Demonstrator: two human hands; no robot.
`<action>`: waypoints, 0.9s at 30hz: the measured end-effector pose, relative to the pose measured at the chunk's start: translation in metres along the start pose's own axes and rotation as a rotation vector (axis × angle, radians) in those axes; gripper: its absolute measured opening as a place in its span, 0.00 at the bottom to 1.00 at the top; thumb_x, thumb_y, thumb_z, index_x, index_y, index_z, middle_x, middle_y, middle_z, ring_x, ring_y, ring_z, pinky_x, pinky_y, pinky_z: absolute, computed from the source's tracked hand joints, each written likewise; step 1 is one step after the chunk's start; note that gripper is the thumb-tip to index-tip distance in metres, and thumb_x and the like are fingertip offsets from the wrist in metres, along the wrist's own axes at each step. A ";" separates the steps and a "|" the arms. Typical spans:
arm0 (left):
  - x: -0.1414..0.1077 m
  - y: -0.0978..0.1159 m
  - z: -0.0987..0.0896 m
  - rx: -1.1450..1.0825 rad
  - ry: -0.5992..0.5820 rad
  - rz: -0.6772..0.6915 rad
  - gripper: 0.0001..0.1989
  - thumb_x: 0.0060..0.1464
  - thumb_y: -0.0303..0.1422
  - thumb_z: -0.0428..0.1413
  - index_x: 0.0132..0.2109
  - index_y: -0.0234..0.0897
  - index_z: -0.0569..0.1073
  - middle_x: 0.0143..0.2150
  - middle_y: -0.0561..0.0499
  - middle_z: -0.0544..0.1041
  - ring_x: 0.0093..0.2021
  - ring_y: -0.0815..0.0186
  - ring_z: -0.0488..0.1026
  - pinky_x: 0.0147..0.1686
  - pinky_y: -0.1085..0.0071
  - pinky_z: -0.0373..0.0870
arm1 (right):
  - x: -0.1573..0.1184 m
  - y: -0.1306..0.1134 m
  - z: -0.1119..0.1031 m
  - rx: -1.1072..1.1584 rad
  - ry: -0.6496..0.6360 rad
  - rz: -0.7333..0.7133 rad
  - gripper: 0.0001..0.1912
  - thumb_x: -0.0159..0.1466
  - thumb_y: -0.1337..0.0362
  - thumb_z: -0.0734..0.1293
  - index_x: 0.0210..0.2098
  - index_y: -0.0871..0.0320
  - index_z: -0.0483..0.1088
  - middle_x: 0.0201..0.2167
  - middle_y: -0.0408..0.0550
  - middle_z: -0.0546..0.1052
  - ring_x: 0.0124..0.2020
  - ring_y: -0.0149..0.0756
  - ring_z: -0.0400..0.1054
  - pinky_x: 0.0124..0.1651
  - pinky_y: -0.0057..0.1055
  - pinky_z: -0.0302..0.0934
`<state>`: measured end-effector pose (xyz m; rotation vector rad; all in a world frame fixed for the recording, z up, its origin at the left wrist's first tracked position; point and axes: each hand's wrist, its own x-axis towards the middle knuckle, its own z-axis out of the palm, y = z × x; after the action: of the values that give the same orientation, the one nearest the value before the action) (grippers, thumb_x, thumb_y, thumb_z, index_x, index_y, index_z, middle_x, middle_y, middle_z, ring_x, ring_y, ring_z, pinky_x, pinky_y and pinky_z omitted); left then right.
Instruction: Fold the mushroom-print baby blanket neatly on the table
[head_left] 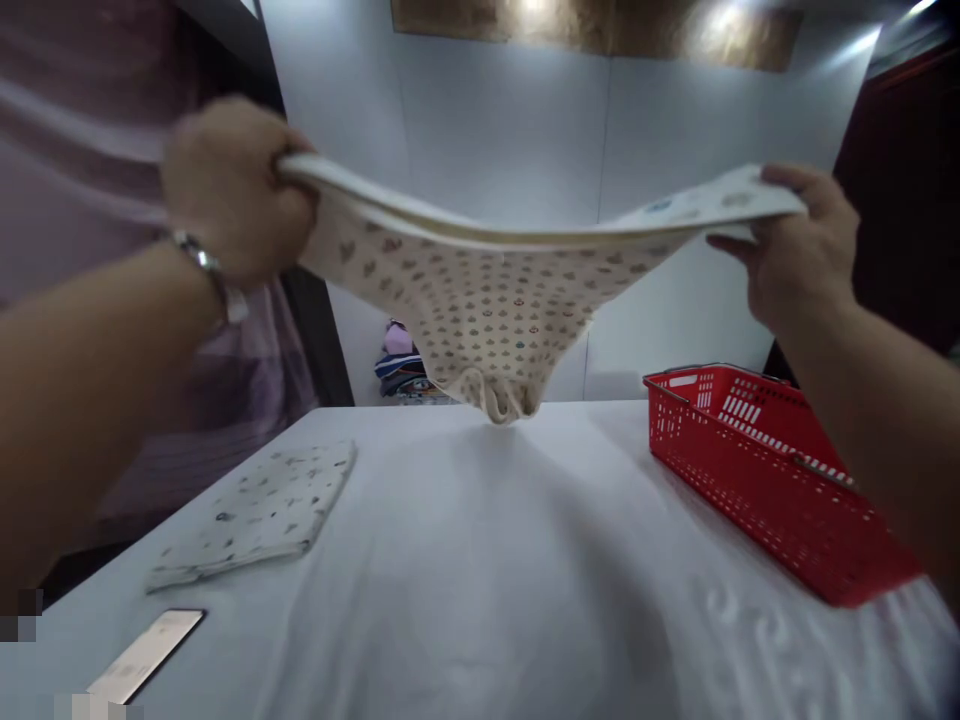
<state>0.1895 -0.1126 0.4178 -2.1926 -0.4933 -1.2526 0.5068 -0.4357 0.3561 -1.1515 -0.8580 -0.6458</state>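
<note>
A cream cloth (pixel 502 300) with small printed motifs hangs in the air, stretched between my two hands. My left hand (pixel 240 190), with a bracelet at the wrist, is closed on its upper left corner. The upper right corner is gripped between the thumb and fingers of my right hand (pixel 806 240). Between them the top edge sags slightly, and the bunched lower end hangs just above or touches the white-covered table (pixel 465 580); I cannot tell which.
A folded printed cloth (pixel 262 510) lies on the table's left side, with a phone (pixel 150 655) nearer me. At the right stands a red basket (pixel 757 490). Stacked clothes (pixel 401 370) show behind the table, and a pinkish curtain (pixel 67 180) hangs at the left.
</note>
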 end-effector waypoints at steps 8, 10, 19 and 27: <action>-0.230 0.065 0.033 -0.599 -0.643 0.073 0.18 0.55 0.40 0.45 0.34 0.35 0.75 0.32 0.58 0.74 0.33 0.75 0.71 0.35 0.79 0.63 | -0.194 0.051 -0.105 -0.289 -0.050 0.601 0.18 0.50 0.68 0.64 0.40 0.57 0.75 0.38 0.48 0.78 0.38 0.39 0.74 0.39 0.28 0.70; -0.280 0.091 0.037 -0.790 -0.939 0.105 0.11 0.54 0.39 0.51 0.33 0.41 0.75 0.34 0.57 0.76 0.34 0.71 0.72 0.34 0.78 0.65 | -0.238 0.070 -0.134 -0.368 -0.159 0.769 0.14 0.48 0.65 0.64 0.34 0.55 0.76 0.36 0.48 0.79 0.37 0.43 0.74 0.38 0.31 0.71; -0.333 0.195 0.050 -0.970 -1.060 0.223 0.13 0.56 0.41 0.52 0.31 0.39 0.75 0.31 0.54 0.77 0.34 0.68 0.73 0.33 0.74 0.63 | -0.341 0.072 -0.137 -0.738 -0.859 0.515 0.18 0.51 0.62 0.62 0.39 0.54 0.77 0.46 0.53 0.75 0.52 0.51 0.66 0.59 0.48 0.55; -0.288 0.250 0.035 -1.005 -0.648 0.148 0.10 0.55 0.39 0.53 0.32 0.40 0.74 0.29 0.54 0.75 0.32 0.69 0.70 0.32 0.73 0.62 | -0.391 -0.007 0.002 0.039 -0.871 0.740 0.24 0.62 0.50 0.60 0.52 0.55 0.69 0.44 0.50 0.76 0.45 0.42 0.68 0.49 0.39 0.62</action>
<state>0.2108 -0.2958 0.0815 -3.4228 0.1456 -0.7235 0.2926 -0.4322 0.0290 -1.6073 -1.0422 0.5302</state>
